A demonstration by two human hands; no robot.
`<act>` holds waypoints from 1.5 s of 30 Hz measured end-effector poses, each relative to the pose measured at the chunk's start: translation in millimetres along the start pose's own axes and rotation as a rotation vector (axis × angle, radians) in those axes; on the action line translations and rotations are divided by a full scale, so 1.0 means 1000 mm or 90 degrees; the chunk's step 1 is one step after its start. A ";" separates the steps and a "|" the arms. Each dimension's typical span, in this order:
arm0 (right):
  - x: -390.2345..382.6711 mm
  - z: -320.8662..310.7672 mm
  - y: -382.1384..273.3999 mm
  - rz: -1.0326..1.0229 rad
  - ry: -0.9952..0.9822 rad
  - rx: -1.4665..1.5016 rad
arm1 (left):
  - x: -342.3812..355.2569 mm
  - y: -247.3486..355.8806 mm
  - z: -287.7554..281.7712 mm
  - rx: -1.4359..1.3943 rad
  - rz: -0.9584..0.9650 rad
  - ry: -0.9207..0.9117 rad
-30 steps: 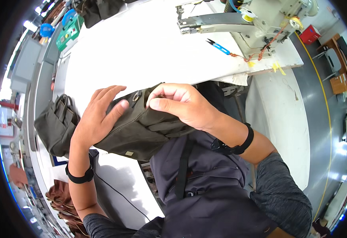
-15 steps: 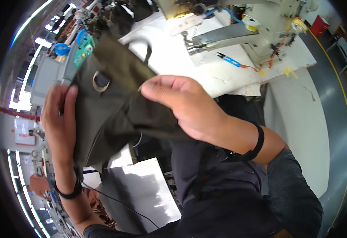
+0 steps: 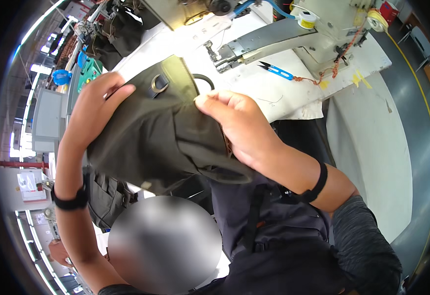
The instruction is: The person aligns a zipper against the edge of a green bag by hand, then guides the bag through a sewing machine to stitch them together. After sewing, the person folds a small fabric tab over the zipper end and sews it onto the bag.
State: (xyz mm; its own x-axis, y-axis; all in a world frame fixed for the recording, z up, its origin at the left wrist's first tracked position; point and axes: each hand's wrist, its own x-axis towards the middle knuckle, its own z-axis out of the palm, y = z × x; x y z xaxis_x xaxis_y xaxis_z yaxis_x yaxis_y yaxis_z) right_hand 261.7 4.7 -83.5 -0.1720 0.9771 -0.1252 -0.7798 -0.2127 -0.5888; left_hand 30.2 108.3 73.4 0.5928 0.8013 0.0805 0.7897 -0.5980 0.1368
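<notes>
A dark olive fabric bag (image 3: 141,137) hangs between my two hands, its cloth creased and drooping toward my lap. My left hand (image 3: 97,105) is closed on its upper left edge, thumb on top. My right hand (image 3: 237,123) pinches the other edge, beside a metal-toothed zipper (image 3: 189,76). Near the top of the bag sits a metal ring (image 3: 159,84) on a dark tab. A dark loop (image 3: 205,81) shows past the zipper. The bag's underside is hidden.
Ahead stands a sewing machine (image 3: 274,42) on a white table (image 3: 293,101). Blue-handled thread snips (image 3: 276,71) lie there, tied to an orange cord (image 3: 330,71). More dark olive pieces (image 3: 119,34) are piled at the far left; another (image 3: 107,199) lies below my left forearm.
My left hand has moved up and to the right along the bag. The bag has turned, bringing the zipper into plain view. My right hand keeps its pinch.
</notes>
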 end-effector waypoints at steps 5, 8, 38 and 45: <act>0.055 -0.047 0.028 -0.248 0.141 -0.307 | 0.035 -0.040 0.088 0.114 0.137 0.164; 0.048 -0.048 0.024 -0.253 0.179 -0.385 | 0.028 -0.037 0.142 0.096 0.055 0.216; 0.039 -0.071 0.007 -0.280 0.106 -0.404 | 0.092 0.012 0.118 -0.725 -0.152 -0.394; 0.054 -0.057 -0.005 -0.300 0.069 -0.385 | 0.118 -0.003 0.120 -0.361 0.110 -0.411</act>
State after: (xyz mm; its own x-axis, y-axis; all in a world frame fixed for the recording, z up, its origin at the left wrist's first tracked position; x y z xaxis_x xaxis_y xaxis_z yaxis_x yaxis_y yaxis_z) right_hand 290.5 58.5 -133.4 0.1806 0.9653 0.1884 -0.2869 0.2349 -0.9287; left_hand 117.0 202.7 -36.0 0.8062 0.4309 -0.4053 0.5844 -0.4740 0.6586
